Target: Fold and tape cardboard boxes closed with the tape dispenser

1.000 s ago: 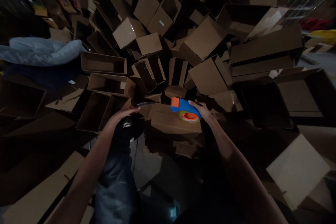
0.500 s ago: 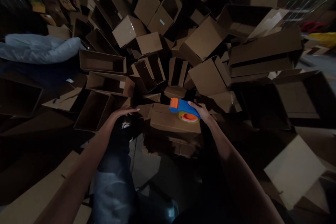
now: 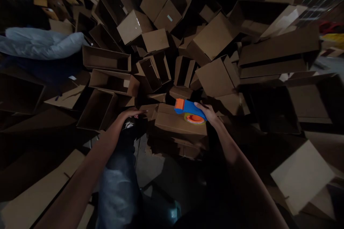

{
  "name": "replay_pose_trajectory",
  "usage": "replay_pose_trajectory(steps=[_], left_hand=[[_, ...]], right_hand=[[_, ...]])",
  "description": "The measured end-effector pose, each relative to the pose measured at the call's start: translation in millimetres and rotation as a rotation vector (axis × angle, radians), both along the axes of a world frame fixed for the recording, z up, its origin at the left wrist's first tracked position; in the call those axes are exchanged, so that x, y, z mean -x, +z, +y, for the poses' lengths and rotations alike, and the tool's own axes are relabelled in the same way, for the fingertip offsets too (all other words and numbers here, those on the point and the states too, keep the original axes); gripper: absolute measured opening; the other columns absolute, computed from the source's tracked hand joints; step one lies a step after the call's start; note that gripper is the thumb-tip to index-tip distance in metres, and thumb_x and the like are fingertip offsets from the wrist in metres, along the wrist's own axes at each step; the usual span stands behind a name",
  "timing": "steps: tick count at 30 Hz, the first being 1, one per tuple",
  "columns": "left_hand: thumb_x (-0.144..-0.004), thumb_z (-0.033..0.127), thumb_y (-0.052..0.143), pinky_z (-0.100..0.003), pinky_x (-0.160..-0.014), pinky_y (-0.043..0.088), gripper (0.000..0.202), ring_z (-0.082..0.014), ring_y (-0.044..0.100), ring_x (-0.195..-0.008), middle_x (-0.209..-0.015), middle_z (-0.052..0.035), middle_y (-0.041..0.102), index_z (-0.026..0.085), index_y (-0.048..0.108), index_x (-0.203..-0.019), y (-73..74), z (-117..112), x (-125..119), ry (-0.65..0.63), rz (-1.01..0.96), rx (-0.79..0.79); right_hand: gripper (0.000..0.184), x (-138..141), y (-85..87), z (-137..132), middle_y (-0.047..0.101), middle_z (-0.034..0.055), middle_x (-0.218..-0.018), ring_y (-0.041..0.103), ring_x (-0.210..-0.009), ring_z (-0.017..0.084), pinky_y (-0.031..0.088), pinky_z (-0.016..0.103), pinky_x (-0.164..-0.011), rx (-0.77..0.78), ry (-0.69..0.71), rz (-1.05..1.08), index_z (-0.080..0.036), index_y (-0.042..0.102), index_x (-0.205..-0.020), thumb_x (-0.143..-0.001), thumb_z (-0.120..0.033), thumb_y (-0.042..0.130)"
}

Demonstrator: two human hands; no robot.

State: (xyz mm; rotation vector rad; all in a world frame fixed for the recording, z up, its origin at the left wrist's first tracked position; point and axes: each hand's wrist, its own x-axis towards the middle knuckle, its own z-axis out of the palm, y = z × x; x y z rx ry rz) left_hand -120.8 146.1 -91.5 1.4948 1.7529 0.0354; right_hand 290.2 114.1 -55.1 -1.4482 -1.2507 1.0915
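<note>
I count two hands, my left hand (image 3: 130, 113) and my right hand (image 3: 206, 111). There's one tape dispenser (image 3: 188, 108), one roll of tape (image 3: 195, 118), one grey bundle (image 3: 40, 44), and at least twenty cardboard boxes (image 3: 215, 35), too jumbled to count exactly.

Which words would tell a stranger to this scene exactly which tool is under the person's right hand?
In the large heap of brown cardboard boxes, find the box under the person's right hand. On that box sits a packing-tape dispenser with a blue handle and an orange end. It is the only brightly coloured thing among the plain boxes around it.
</note>
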Motion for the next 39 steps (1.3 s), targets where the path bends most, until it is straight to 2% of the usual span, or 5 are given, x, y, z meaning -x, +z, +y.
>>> replay_pose_trajectory(steps=[10, 18, 25, 31, 39], left_hand=[[-0.051, 0.075, 0.074, -0.032, -0.063, 0.047, 0.056, -0.0321, 0.069, -0.077, -0.063, -0.0116, 0.070, 0.021, 0.060, -0.052, -5.1, 1.6, -5.7, 0.068, -0.009, -0.014], [-0.053, 0.078, 0.071, -0.030, -0.061, 0.045, 0.059, -0.0276, 0.067, -0.072, -0.066, -0.0114, 0.070, 0.020, 0.061, -0.052, -11.9, 3.8, -5.4, 0.031, 0.021, -0.002], [-0.055, 0.077, 0.072, -0.030, -0.057, 0.045, 0.058, -0.0250, 0.065, -0.067, -0.058, -0.0086, 0.065, 0.021, 0.058, -0.049, -15.2, 2.9, -8.8, 0.041, 0.002, -0.018], [-0.064, 0.073, 0.069, -0.029, -0.055, 0.048, 0.052, -0.0235, 0.065, -0.063, -0.052, -0.0055, 0.061, 0.022, 0.059, -0.059, -22.5, 6.3, -13.4, 0.054, -0.040, 0.037], [-0.070, 0.075, 0.063, -0.030, -0.060, 0.049, 0.054, -0.0252, 0.066, -0.070, -0.055, -0.0070, 0.063, 0.022, 0.061, -0.063, -18.9, 2.9, -29.8, 0.114, -0.040, 0.095]], right_hand=[[0.063, 1.8, 2.8, -2.4, 0.043, -0.0048, -0.047, 0.039, -0.048, 0.010, 0.032, 0.027, -0.048, -0.005, 0.004, -0.020, -0.021, 0.045, -0.046, -0.046, -0.074, 0.080], [0.063, 3.2, 4.0, -1.9, 0.044, -0.0044, -0.046, 0.039, -0.048, 0.009, 0.033, 0.026, -0.048, 0.024, 0.001, -0.001, -0.021, 0.048, -0.046, -0.042, -0.075, 0.080], [0.060, 1.9, 3.6, -2.9, 0.046, -0.0040, -0.048, 0.041, -0.049, 0.010, 0.034, 0.027, -0.049, 0.005, 0.007, -0.024, -0.020, 0.051, -0.048, -0.047, -0.073, 0.080], [0.063, 3.6, 4.7, -2.6, 0.048, -0.0032, -0.049, 0.043, -0.051, 0.011, 0.035, 0.026, -0.050, 0.023, -0.001, -0.010, -0.019, 0.053, -0.049, -0.041, -0.076, 0.080], [0.062, 0.6, -1.0, 0.0, 0.048, -0.0034, -0.050, 0.042, -0.052, 0.010, 0.036, 0.026, -0.051, 0.009, 0.003, 0.007, -0.020, 0.052, -0.050, -0.044, -0.074, 0.081]])
